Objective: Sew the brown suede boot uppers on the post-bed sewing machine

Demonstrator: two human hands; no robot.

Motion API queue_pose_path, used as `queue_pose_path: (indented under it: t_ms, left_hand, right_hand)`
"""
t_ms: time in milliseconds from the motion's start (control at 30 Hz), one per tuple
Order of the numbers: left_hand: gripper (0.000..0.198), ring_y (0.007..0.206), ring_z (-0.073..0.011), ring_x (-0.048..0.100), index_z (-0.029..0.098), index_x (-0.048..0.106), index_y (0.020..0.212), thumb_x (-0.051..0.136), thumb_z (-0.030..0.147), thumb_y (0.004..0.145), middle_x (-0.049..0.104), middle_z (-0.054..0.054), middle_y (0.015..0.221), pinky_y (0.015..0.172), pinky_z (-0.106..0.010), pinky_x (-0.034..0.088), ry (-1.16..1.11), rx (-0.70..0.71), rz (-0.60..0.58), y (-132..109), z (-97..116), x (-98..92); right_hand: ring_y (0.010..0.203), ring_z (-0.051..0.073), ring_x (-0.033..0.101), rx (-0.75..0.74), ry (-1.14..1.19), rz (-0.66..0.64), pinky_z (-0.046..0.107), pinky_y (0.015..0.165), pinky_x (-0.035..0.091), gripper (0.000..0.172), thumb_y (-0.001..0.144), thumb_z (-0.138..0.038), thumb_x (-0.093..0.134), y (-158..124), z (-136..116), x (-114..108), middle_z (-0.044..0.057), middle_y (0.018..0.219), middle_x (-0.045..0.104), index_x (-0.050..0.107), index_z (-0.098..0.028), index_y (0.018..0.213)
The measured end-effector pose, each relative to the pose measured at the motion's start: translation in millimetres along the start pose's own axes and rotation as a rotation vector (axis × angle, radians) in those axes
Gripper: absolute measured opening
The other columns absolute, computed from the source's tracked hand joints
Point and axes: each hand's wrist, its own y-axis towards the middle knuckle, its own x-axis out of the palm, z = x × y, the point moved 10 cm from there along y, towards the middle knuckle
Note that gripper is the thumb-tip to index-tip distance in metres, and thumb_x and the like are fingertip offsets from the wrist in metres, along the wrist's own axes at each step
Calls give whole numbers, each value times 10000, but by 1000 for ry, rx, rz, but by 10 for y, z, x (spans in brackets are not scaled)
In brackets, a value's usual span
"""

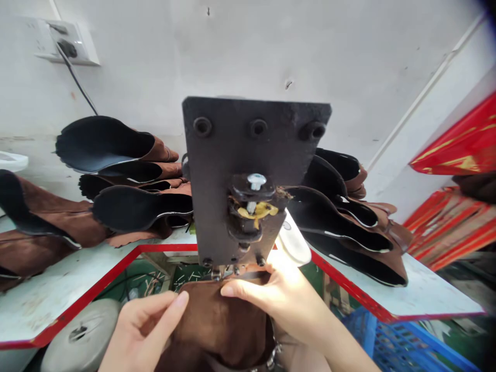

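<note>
A brown leather-like shoe upper [219,323] hangs below the head of a dark metal machine [217,155], its top edge close under the machine's lower end. With thumb and fingers, my left hand [145,325] pinches the piece at its left edge. My right hand [267,294] grips the same piece at its upper right, the thumb lying across the front and the fingers partly hidden behind the machine. Metal hooks or eyelets [276,351] show at the piece's lower right. A bolt [256,181] and a yellow scrap [258,211] sit on the machine's front plate.
Brown boot uppers with black linings lie stacked on the left [124,206] and right [341,222]. The white tabletop [430,294] has a red edge. A grey round machine part [83,336] stands lower left, a blue crate [406,341] lower right. A white lamp-like part [294,240] is beside the machine.
</note>
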Motion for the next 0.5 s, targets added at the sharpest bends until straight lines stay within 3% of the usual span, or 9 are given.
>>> queue_pose_path:
  t_ms: [67,133,267,367,500]
  left_hand:
    - [408,651,-158,557,176,703,738,698,569,848,638,-11,693,598,-207,460,-64,-15,-81,86,107,66]
    - [312,682,-154,555,184,741,788,769,495,798,644,-3,714,607,-195,439,15,-6,-207,177,245,212]
    - [303,630,-142,469,156,731,641,777,417,788,581,-2,623,525,-210,322,252,20,-359,289,340,432]
    - [387,579,-130,436,140,748,648,718,475,841,567,-3,580,512,-225,304,180,4,-335,295,275,421]
    - [420,588,-153,521,141,775,669,735,523,838,657,-31,626,539,-235,388,56,-47,-259,229,159,293]
  right_hand:
    - [947,194,732,-60,50,-35,259,831,592,242,773,-199,849,21,-76,102,-34,984,800,755,-261,987]
    - [933,178,737,-75,62,-64,237,823,590,264,780,-175,843,41,-116,184,-43,986,801,741,-259,1009]
    - [900,175,731,-62,-11,-71,244,818,583,247,807,-209,828,80,-161,174,-48,980,794,737,-271,1029]
    - [995,226,701,-76,-258,-132,309,894,567,245,815,-332,829,76,-160,5,-13,1021,770,750,-274,1040]
    - [1036,310,636,68,-657,-178,383,884,542,340,716,-530,872,7,92,-432,47,990,709,760,-228,823]
